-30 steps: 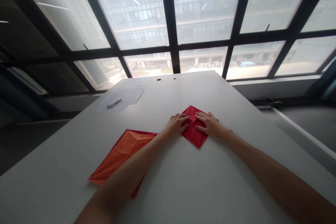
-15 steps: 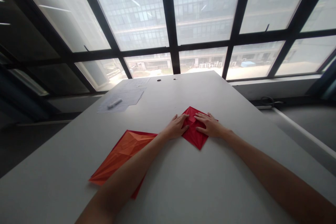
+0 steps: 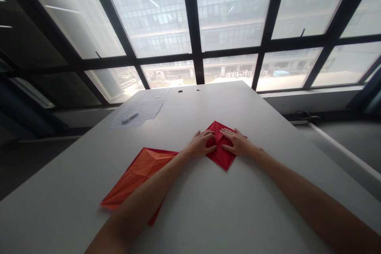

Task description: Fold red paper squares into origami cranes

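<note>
- Head view: the left hand [image 3: 199, 145] and right hand [image 3: 238, 145] lie flat and open on a folded red paper [image 3: 222, 155], one at each side, gripping nothing.
- The red paper sits mid-bench [image 3: 190, 214], well back from the near edge.
- A creased orange paper [image 3: 137, 178] lies to its left, partly hidden by the left forearm [image 3: 139, 206].
- White sheets [image 3: 137, 112] and a marker [image 3: 130, 117] lie toward the far left edge.

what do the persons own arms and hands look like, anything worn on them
The left forearm and right forearm are bare, with no sleeve in view. The left hand and right hand wear no gloves, and no watch, bracelet or cable shows on either. Whether there are rings is too small to tell.
</note>
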`<state>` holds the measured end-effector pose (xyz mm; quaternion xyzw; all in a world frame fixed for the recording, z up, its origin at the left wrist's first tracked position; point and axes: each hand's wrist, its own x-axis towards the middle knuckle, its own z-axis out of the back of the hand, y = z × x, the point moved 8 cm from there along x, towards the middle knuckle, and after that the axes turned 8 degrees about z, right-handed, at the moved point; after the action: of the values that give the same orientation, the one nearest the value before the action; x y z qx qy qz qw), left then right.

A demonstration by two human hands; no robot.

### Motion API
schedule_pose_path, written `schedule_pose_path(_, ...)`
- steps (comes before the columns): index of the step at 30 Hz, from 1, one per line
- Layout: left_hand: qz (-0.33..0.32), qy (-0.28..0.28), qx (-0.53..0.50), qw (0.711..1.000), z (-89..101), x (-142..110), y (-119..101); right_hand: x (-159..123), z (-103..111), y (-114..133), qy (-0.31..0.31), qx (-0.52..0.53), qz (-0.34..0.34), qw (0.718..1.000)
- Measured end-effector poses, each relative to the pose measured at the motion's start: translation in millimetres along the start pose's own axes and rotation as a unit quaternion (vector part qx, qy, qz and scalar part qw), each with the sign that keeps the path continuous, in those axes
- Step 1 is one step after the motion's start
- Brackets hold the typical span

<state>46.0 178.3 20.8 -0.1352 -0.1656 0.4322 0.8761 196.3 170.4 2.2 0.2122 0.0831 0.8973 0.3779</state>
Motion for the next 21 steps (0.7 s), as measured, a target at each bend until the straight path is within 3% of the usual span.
schedule_pose_path(6, 0.005, -0.006, -0.002, 1.000, -0.8, 0, 2, -2, 9, -5, -0.056, -0.009, -0.047, 0.997)
schedule_pose_path(16, 0.001, 0.001, 0.000, 1.000, -1.1, -1, 3, -5, 1, -9, -0.020, 0.012, -0.016, 1.000)
schedule_pose_path(21, -0.001, 0.047, 0.033, 0.998, -12.5, 0, 6, -8, -2, -6, -0.008, -0.007, -0.014, 1.000)
